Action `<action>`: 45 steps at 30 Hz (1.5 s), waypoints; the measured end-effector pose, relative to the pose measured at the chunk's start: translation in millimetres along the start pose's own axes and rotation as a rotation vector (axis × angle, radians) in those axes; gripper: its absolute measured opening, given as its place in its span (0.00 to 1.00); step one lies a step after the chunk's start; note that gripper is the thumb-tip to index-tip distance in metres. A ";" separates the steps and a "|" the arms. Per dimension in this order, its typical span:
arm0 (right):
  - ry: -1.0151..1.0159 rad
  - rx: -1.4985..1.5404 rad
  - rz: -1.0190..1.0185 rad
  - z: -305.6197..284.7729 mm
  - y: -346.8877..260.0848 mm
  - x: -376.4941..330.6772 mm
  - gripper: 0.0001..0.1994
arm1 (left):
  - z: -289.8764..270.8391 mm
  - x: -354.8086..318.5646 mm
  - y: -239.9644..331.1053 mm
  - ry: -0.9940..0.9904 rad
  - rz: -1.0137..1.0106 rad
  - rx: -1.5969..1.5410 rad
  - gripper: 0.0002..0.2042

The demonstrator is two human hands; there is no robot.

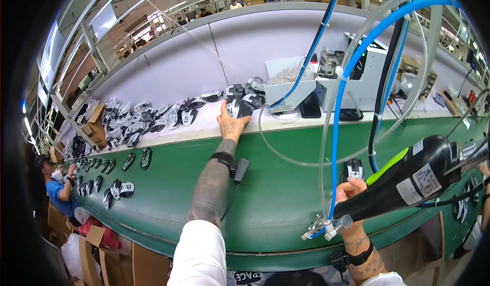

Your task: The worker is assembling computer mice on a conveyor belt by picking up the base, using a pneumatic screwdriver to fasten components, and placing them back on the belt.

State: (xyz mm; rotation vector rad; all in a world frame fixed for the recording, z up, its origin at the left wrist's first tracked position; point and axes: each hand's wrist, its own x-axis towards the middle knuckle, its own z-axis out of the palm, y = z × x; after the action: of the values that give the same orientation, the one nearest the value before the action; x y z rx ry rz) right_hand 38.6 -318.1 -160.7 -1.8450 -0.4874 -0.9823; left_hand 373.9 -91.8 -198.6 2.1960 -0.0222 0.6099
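Note:
My left hand (230,125) reaches to the pale shelf behind the belt. Its thumb and fingers are closed around a black, mouse-shaped shell (237,108) with white patches, beside others like it. Over the green belt, my right hand (352,188) has its fingers curled at the near edge of another black shell (353,168) with a white label. A black power screwdriver (403,176) with a bright green lever slants in front of that hand, hiding its palm. Clear fittings (329,229) and a blue hose (337,148) are at its nose.
Many wrapped shells (138,122) lie piled along the shelf (204,127). More stand in rows on the belt (168,184) at left. A tray of small metal parts (288,84), a dark phone (310,106) and a white machine (357,66) occupy the back right. A co-worker (60,189) is at left.

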 end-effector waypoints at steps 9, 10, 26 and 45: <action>0.159 0.117 0.294 12.6 5.7 -29.5 0.20 | 2.4 3.9 -17.2 0.238 -0.052 -0.050 0.44; 0.164 0.145 0.344 11.0 5.2 -31.3 0.19 | -2.6 4.0 -21.7 0.191 -0.089 -0.026 0.44; 0.033 0.115 0.186 3.6 12.3 -15.6 0.20 | -28.1 28.1 -85.3 0.129 -0.072 0.147 0.35; 0.122 0.129 0.180 17.2 -2.6 -10.3 0.18 | -200.6 -85.9 -85.1 0.035 -0.198 -0.541 0.13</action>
State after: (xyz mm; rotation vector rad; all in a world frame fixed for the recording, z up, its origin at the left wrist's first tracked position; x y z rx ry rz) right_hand 37.8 -300.9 -171.3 -1.6709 -0.2976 -0.9136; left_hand 232.9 95.1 -191.0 1.6407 0.0436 0.4643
